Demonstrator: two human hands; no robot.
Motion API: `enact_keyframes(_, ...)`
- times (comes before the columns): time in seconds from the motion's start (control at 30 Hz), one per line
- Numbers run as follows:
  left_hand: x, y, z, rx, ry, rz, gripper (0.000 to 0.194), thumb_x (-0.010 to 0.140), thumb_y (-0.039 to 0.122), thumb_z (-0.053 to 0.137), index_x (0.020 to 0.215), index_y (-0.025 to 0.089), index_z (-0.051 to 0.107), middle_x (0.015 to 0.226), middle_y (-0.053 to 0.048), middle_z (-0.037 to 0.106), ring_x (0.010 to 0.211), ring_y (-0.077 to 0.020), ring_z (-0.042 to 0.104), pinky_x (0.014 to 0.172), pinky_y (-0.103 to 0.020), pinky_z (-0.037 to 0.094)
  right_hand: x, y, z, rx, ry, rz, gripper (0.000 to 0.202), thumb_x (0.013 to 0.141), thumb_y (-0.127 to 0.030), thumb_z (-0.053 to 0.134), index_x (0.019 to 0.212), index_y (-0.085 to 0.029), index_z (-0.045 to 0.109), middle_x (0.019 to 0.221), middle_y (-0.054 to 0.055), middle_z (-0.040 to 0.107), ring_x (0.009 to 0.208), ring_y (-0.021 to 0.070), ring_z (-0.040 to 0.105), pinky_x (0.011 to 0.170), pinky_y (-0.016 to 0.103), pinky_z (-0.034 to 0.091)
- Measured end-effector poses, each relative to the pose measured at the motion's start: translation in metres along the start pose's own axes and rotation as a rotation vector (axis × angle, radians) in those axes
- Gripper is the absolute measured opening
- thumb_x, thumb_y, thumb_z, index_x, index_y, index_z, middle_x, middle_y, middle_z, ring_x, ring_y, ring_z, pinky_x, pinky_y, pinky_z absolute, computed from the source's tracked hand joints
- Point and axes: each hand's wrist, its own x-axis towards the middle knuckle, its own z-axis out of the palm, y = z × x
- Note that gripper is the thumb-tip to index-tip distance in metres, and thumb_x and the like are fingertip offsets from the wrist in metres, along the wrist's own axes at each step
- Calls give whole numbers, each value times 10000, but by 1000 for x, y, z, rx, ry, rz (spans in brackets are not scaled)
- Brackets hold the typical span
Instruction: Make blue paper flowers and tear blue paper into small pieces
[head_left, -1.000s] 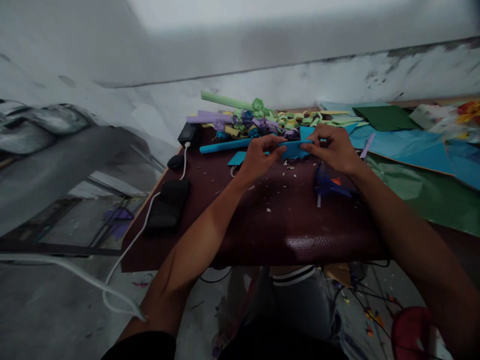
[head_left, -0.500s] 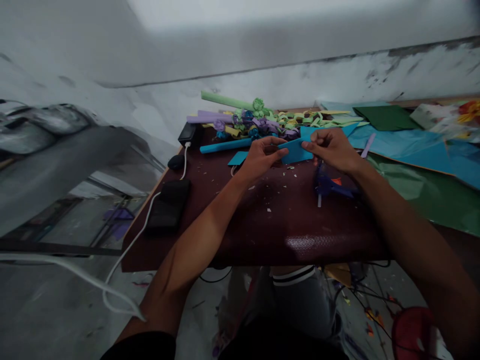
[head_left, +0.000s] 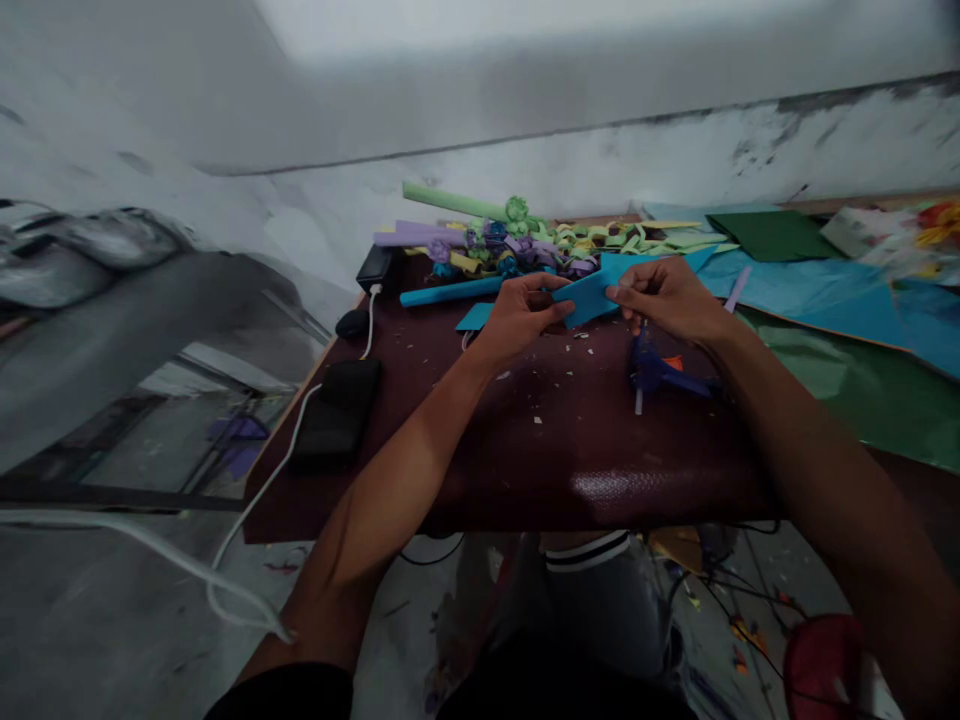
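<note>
Both hands hold one small blue paper piece [head_left: 590, 295] just above the dark red table [head_left: 540, 450]. My left hand [head_left: 519, 315] pinches its left edge, and my right hand [head_left: 667, 298] pinches its right edge. The piece is tilted, with its right side raised. A blue glue gun [head_left: 656, 370] lies on the table just below my right hand. Behind the hands lies a pile of rolled paper flowers and paper tubes [head_left: 495, 240] in green, purple and blue.
Blue and green paper sheets [head_left: 825, 300] cover the table's right side. A black phone [head_left: 335, 415] with a white cable [head_left: 255, 500], a black mouse [head_left: 351, 323] and a dark box [head_left: 375, 268] sit along the left edge. Paper scraps dot the tabletop. Wires hang under the table.
The blue paper piece was flat and long between my hands; now it is lifted and turned, showing a broader face. My right fingers have shifted onto its right edge.
</note>
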Motion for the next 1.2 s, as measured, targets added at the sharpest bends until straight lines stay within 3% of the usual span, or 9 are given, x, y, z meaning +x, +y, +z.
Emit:
enact_keyframes(0.17,1,1,-2,42,-12,33,707,764,657,1077,1199,188,776,887,-46,838,776,-197,819,723,-319,710,-1,0,-3,13,-11,2,628,832,-801,981,720,-248,706,668,22,726,551,150,647,514,330,529)
enact_keyframes(0.37,5,-2,-7,66,-21,107,681,778,649,1064,1191,174,803,839,-35,818,742,-181,800,705,-306,698,-6,-2,-12,-38,-105,35,517,948,-663,944,764,-216,762,695,41,746,583,142,667,569,330,542)
enact_keyframes(0.6,6,-4,-8,123,-22,112,639,785,614,1069,1174,182,804,871,-40,838,752,-181,798,703,-306,685,-5,-5,-20,-58,-97,45,588,978,-760,866,723,-237,776,690,39,749,567,141,670,563,330,534)
enact_keyframes(0.77,4,0,-5,139,-41,129,617,817,605,1051,1178,174,798,886,-54,837,737,-179,783,727,-332,698,-4,0,-22,-83,-122,51,519,950,-730,911,803,-242,815,746,44,787,602,160,708,576,337,575)
enact_keyframes(0.87,1,2,-4,163,-51,129,561,861,549,1029,1204,167,804,884,-60,832,746,-182,780,730,-332,692,-4,3,-22,-73,-107,50,479,906,-712,960,913,-250,837,791,33,808,627,176,736,588,342,601)
enact_keyframes(1.03,0,3,-3,191,-76,147,483,909,451,1007,1241,162,808,873,-51,824,778,-189,794,755,-327,690,-4,4,-20,-117,-206,88,542,878,-738,961,772,-239,781,752,37,787,636,193,747,618,359,597)
enact_keyframes(1.2,1,2,-4,204,-76,125,354,959,302,958,1248,162,806,867,-41,825,794,-189,811,768,-322,692,-6,-2,-21,-133,-217,76,543,882,-724,951,754,-242,735,713,3,736,643,174,734,611,331,552)
